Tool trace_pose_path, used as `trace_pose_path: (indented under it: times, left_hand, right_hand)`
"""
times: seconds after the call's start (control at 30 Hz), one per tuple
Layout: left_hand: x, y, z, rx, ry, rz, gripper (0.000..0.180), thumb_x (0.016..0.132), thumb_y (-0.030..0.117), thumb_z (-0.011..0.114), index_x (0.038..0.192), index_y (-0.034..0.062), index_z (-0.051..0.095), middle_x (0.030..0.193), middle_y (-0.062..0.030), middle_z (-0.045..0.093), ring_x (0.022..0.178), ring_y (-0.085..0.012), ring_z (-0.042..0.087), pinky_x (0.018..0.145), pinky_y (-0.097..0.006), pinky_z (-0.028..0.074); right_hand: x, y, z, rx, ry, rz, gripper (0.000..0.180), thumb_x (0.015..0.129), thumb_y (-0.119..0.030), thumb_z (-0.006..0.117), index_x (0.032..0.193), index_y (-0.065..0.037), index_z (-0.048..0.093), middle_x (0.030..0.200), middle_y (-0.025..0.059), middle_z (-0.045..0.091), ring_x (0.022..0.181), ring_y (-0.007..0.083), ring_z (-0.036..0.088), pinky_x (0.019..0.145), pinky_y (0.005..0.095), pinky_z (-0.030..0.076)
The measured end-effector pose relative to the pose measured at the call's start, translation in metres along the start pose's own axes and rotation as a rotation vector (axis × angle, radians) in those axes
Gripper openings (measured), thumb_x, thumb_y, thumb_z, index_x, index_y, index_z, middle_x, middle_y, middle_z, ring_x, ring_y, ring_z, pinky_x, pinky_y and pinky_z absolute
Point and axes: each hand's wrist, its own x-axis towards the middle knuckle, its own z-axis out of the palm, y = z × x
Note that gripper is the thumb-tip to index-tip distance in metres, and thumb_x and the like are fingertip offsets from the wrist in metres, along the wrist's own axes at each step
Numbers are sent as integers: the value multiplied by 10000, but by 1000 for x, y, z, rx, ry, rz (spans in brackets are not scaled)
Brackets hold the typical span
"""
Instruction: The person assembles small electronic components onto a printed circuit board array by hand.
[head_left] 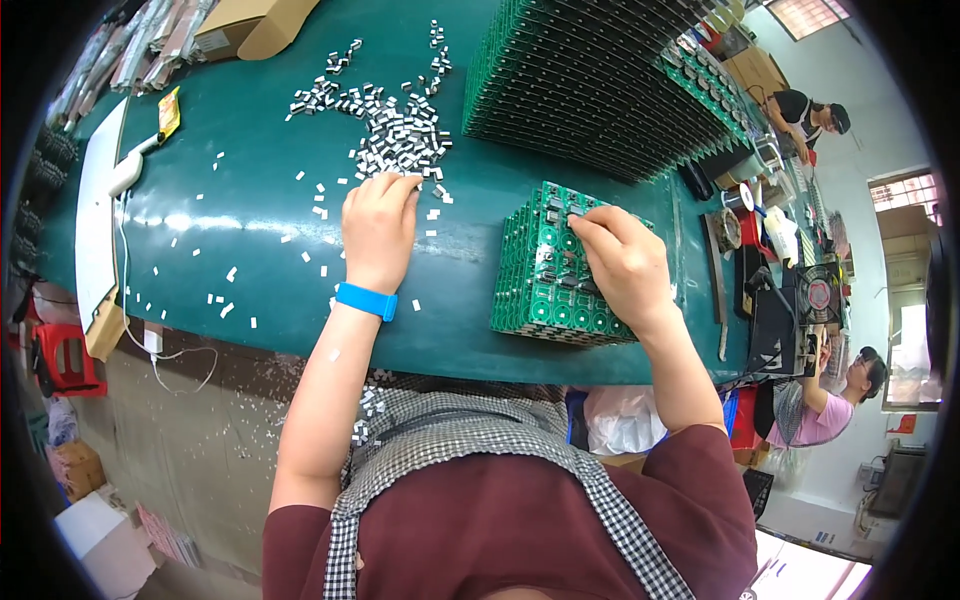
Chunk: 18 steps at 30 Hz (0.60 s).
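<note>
A heap of small black-and-white block-shaped pieces [400, 135] lies on the green table. At its near edge is my left hand [378, 228], a blue band on its wrist, fingers bent down and drawn together; whatever they pinch is hidden. To the right stands a stack of green circuit boards [545, 285], with ring outlines and dark components on the top panel. My right hand [628, 262] reaches over that stack, thumb and forefinger pinched against the top board near its far left part. Something tiny may be between those fingertips, too small to name.
A tall block of stacked circuit boards [590, 90] rises behind the small stack. Small white slips [228, 308] are scattered at left. A cardboard box [255, 28] sits at the far left, tools and a fan [818, 290] at right. Two other people work at the right.
</note>
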Motion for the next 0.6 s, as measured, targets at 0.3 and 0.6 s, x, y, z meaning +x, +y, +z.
trace_pose_path:
  times: [0.3,0.6]
  left_hand:
    - [12,13,-9,-472,-7,-226,216,813,-13,604,1021,26,646,871,-108,665,781,-229,647,697,-324,506]
    - [-2,106,-62,-1111,-245,-35,119,748,20,615,851,-3,558,818,-135,590,777,-278,602,688,-352,469]
  right_hand:
    - [6,2,-6,-19,-49,46,201,721,-18,675,921,-38,658,866,75,618,756,230,625,631,324,517]
    - [-9,-67,-42,551,115,361,138,794,31,691,923,51,647,909,114,638,808,186,608,751,314,518]
